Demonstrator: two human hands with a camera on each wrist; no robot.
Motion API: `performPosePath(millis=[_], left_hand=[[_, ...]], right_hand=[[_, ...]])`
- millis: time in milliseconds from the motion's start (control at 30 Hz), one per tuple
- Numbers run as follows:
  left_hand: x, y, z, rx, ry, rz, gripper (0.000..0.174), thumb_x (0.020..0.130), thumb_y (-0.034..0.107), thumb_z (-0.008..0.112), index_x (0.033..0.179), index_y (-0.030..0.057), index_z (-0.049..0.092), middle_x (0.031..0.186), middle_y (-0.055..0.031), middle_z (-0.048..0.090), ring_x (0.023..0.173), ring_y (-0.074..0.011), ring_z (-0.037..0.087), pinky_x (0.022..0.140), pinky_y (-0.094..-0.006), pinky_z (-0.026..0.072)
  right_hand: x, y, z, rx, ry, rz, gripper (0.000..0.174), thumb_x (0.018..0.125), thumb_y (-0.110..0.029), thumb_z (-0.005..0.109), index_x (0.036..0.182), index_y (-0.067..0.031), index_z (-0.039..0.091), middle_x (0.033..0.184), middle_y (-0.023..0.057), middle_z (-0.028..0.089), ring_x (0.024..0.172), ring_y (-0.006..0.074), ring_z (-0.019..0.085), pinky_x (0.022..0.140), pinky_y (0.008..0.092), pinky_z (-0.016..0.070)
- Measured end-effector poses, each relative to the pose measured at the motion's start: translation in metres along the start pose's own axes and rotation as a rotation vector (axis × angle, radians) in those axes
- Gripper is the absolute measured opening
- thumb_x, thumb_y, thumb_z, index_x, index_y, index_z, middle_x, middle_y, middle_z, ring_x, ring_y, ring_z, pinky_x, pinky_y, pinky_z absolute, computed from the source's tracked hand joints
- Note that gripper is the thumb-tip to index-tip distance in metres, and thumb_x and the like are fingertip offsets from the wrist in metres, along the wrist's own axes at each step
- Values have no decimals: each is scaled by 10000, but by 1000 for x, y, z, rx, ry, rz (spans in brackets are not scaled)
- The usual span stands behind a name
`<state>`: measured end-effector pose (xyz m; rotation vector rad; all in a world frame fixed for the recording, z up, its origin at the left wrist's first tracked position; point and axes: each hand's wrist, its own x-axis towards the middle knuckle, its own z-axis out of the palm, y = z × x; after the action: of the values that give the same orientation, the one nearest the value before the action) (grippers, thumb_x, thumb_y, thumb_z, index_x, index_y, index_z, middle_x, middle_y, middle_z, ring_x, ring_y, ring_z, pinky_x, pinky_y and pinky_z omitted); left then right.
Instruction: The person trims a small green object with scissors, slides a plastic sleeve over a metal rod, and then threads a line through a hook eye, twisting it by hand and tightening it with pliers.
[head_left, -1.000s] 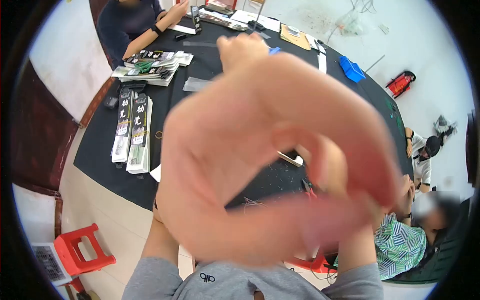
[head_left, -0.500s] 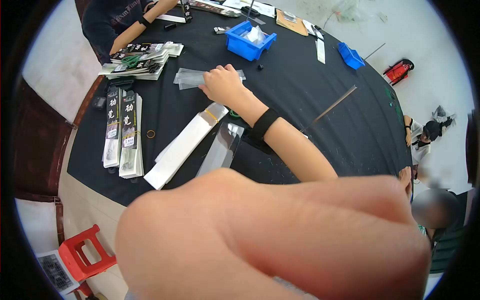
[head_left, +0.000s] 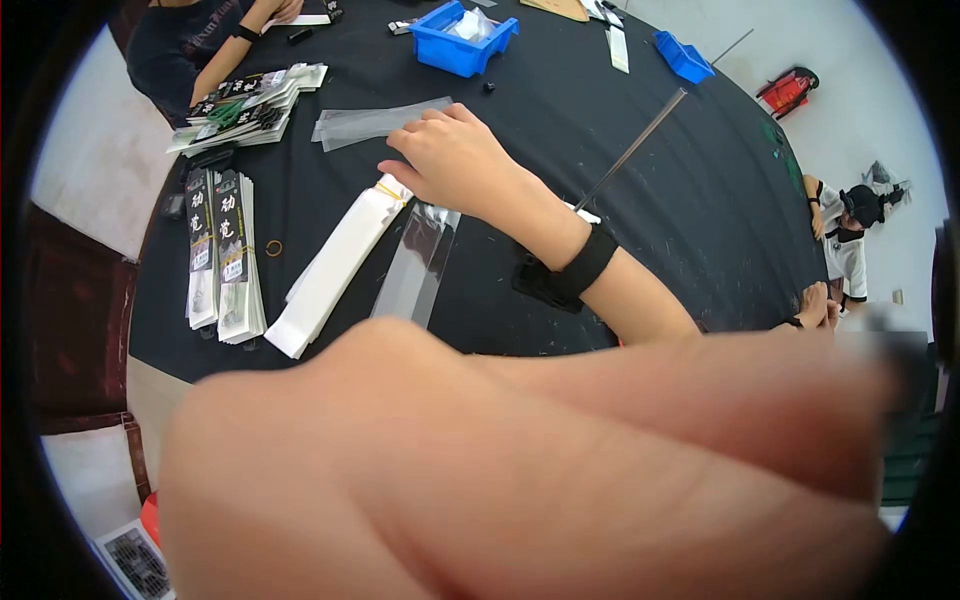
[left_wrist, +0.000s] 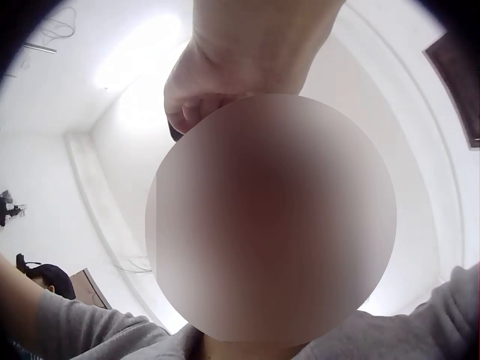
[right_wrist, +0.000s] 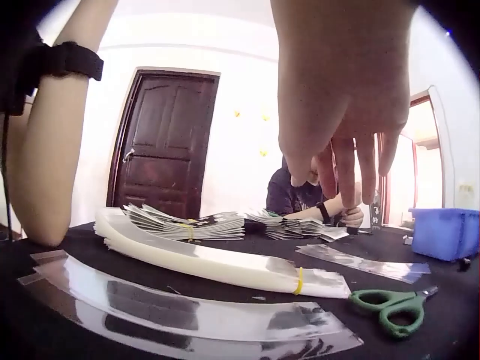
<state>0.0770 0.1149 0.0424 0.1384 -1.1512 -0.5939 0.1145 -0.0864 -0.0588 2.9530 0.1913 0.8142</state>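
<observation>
My right hand (head_left: 450, 165) hangs over the table with its fingers loosely extended, nothing between them. Close by lies a white stack of long strips (head_left: 340, 265), bound near one end by a yellow rubber band (right_wrist: 299, 281). Beside it are clear plastic sleeves (head_left: 415, 270), and more clear sleeves (head_left: 370, 122) lie past the hand. Green-handled scissors (right_wrist: 390, 307) rest by the banded end in the right wrist view. My left hand (head_left: 400, 470) is raised right before the head camera, large and blurred. In the left wrist view its fingers bend beside the head, their tips partly hidden.
Banded packs with black printed tops (head_left: 230, 255) lie at the left, behind them a heap of similar packs (head_left: 245, 110). A blue bin (head_left: 455, 50) holds clear bags. A thin rod (head_left: 635, 145) sticks up from the table. Other people sit around the table.
My right hand has come from far over the table back toward the white stack's banded end. The left hand dropped lower in view, uncovering the table, and stays close to the camera.
</observation>
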Motion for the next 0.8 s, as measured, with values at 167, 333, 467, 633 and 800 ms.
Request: performPosePath(millis=[167, 333, 467, 633, 800], left_hand=[[-1, 4, 1, -26, -16, -9, 74, 883, 68, 550, 906, 81, 619, 835, -44, 622, 798, -145, 584, 679, -250, 464], [1, 10, 2, -48, -50, -9, 96, 871, 40, 551, 899, 73, 637, 837, -51, 638, 790, -141, 598, 679, -250, 472], [0, 15, 4, -65, -69, -13, 115, 861, 19, 552, 893, 68, 652, 839, -56, 650, 783, -138, 610, 679, -250, 479], [4, 19, 16, -117, -108, -14, 140, 850, -8, 553, 886, 60, 670, 842, -63, 666, 775, -134, 625, 680, -250, 488], [14, 16, 30, -205, -197, 10, 166, 838, -36, 554, 879, 53, 688, 845, -70, 681, 767, -130, 639, 680, -250, 497]], right_hand=[[-14, 3, -6, 4, 13, 21, 298, 837, -375, 651, 778, -85, 691, 745, 50, 675, 786, 223, 650, 761, 355, 441], [-23, 6, -13, 23, 36, 34, 283, 840, -360, 652, 775, -87, 695, 741, 51, 670, 778, 220, 649, 762, 349, 437], [-29, 5, -21, 21, 21, 48, 267, 837, -350, 655, 789, -91, 700, 743, 50, 672, 781, 216, 649, 763, 345, 434], [-40, -1, -41, 11, -64, 83, 254, 876, -325, 623, 880, -82, 696, 791, 40, 674, 820, 211, 641, 810, 329, 443], [-56, 0, -61, 11, -57, 110, 248, 858, -320, 637, 822, -78, 674, 762, 48, 663, 803, 213, 639, 787, 334, 442]])
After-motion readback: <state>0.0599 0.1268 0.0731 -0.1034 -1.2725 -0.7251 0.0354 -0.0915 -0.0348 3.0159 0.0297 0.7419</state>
